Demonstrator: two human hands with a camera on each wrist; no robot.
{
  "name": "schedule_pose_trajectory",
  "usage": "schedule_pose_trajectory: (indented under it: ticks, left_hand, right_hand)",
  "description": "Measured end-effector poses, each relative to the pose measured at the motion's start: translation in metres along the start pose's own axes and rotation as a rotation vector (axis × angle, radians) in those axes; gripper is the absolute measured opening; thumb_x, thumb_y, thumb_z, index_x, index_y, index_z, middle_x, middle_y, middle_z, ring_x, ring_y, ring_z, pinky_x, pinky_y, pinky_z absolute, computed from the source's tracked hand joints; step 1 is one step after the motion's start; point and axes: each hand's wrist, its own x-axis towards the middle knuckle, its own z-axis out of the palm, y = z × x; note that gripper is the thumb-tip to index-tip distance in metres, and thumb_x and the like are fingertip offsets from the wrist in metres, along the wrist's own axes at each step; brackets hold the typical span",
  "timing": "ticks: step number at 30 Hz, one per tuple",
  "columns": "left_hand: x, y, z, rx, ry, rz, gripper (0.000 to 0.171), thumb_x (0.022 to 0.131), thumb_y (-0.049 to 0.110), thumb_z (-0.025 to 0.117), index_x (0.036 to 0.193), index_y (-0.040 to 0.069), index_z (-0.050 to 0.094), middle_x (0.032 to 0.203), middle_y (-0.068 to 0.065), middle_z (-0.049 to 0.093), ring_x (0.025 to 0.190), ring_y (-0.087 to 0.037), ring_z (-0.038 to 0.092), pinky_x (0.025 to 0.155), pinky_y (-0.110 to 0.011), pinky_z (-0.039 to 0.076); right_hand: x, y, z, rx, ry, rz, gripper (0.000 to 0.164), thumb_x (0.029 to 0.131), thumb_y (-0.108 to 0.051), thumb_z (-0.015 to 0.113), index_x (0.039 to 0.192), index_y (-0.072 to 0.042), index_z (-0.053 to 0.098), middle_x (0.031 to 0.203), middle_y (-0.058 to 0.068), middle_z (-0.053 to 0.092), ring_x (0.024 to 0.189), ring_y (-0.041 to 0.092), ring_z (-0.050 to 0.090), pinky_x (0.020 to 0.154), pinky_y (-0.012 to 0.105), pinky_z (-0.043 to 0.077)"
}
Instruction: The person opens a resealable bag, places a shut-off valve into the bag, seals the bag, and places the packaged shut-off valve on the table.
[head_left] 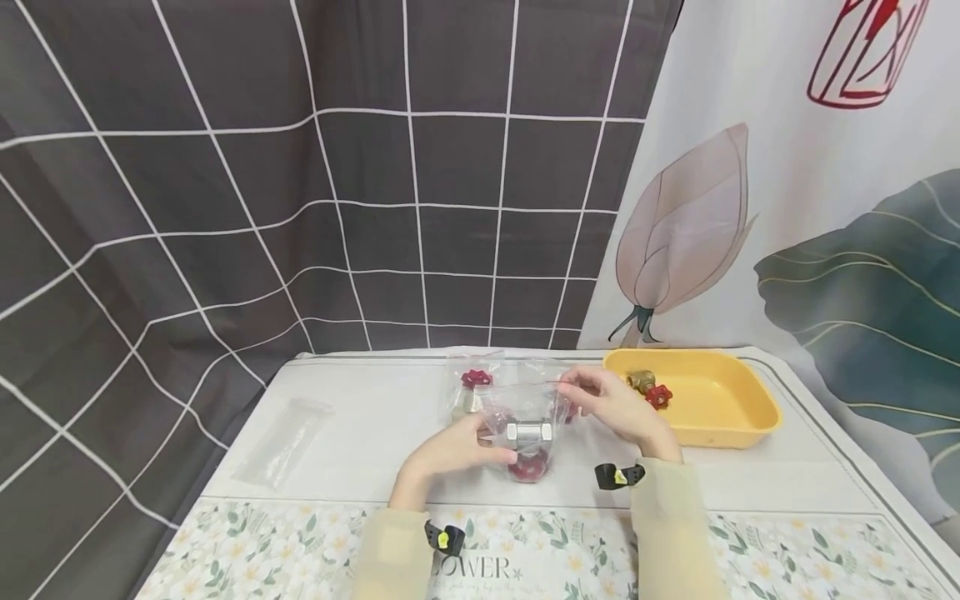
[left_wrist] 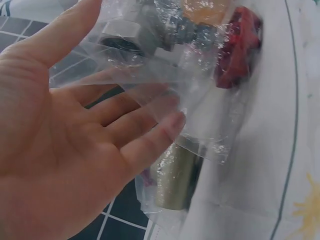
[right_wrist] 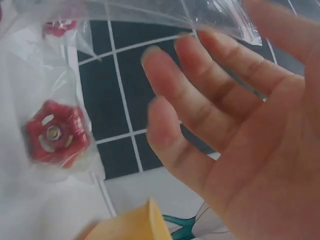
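Note:
A clear zip bag [head_left: 498, 400] holds a silver valve [head_left: 529, 432] with hex ends, its red handwheel [head_left: 528, 467] lowest. At the bag's upper right corner my right hand [head_left: 615, 404] pinches the plastic between thumb and forefinger, the other fingers loosely bent. My left hand [head_left: 453, 446] supports the bag's left side, thumb in front and relaxed, nearly straight fingers [left_wrist: 147, 147] against the film. The left wrist view shows the silver valve [left_wrist: 127, 37] and red handwheel [left_wrist: 239, 47] close beyond that hand.
Behind the held bag are bagged valves with red handwheels [head_left: 476, 379]; one handwheel [right_wrist: 57, 134] shows in the right wrist view. A yellow tray [head_left: 720, 400] at right holds a brass valve [head_left: 641, 382] with a red handwheel. Flat clear bags [head_left: 285, 442] lie at left.

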Motion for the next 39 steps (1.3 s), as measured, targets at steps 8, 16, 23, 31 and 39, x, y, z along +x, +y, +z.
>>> schedule_pose_trajectory:
  ticks: [8,16,23,31,39]
  left_hand:
    - [0.003,-0.011,0.013,0.042,-0.013,0.021,0.062,0.082,0.031,0.079,0.136,0.012,0.054,0.131,-0.001,0.060,0.123,-0.018,0.053,0.106,-0.039,0.040]
    - [0.010,-0.013,0.021,0.041,0.015,0.017,0.047,0.086,0.032,0.076,0.127,0.014,0.061,0.109,0.007,0.067,0.098,-0.009,0.060,0.092,-0.031,0.048]
    - [0.009,-0.012,0.022,0.042,0.087,0.015,0.039,0.088,0.034,0.073,0.122,0.015,0.065,0.106,0.008,0.068,0.093,-0.009,0.062,0.088,-0.033,0.050]
    - [0.000,-0.009,0.002,0.009,0.114,0.020,0.040,0.087,0.034,0.075,0.121,0.015,0.066,0.103,0.008,0.069,0.085,-0.011,0.062,0.082,-0.033,0.051]
    - [-0.014,-0.012,-0.039,-0.004,0.175,-0.041,0.036,0.084,0.038,0.076,0.104,0.009,0.070,0.080,0.000,0.066,0.072,-0.020,0.060,0.067,-0.037,0.053]
  right_hand:
    - [-0.017,0.015,0.020,0.005,-0.161,-0.010,0.050,0.089,-0.027,0.073,0.130,-0.002,0.057,0.112,0.004,0.067,0.104,0.023,0.060,0.093,0.045,0.047]
    - [-0.024,0.026,0.041,0.289,-0.194,0.064,0.051,0.089,-0.014,0.071,0.131,0.006,0.051,0.116,0.016,0.064,0.103,0.029,0.064,0.085,0.046,0.054]
    - [-0.020,0.022,0.047,0.236,-0.129,0.033,0.041,0.088,-0.012,0.072,0.123,0.004,0.059,0.108,0.012,0.065,0.097,0.026,0.063,0.078,0.038,0.056]
    - [-0.009,0.005,0.054,0.150,-0.062,-0.031,0.042,0.088,-0.017,0.073,0.125,0.001,0.061,0.107,0.007,0.066,0.098,0.023,0.061,0.087,0.036,0.050]
    - [0.016,-0.019,0.083,0.261,0.031,0.037,0.053,0.088,-0.022,0.074,0.133,-0.001,0.056,0.113,0.010,0.064,0.102,0.026,0.062,0.089,0.039,0.050]
